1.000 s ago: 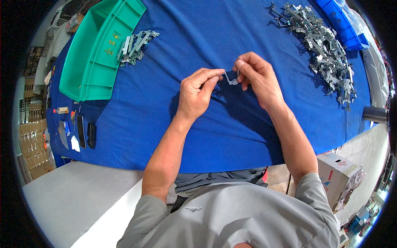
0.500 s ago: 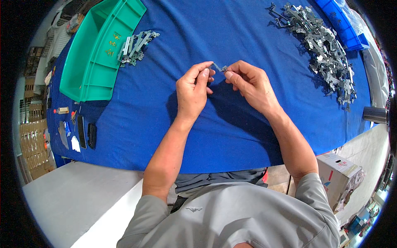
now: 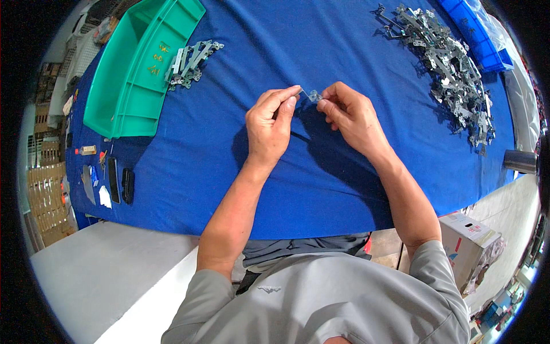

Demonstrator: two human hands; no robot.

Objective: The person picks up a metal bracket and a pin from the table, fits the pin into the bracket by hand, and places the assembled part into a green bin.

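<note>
A small grey metal bracket is held up between my two hands above the blue cloth. My left hand pinches its left end between thumb and fingers. At the other end, my right hand has thumb and forefinger closed on the bracket's right edge. Several similar metal brackets lie in a small pile beside the green bin, left of my hands. A much larger heap of metal brackets spreads along the right side of the table.
A green plastic bin stands at the far left; a blue bin is at the far right. On the left lie a small bottle and black cases. A dark cylinder sits at the right edge, above a carton.
The bracket has turned between my fingers, so a broader face with lobes now shows. Both hands have shifted slightly to the right.
</note>
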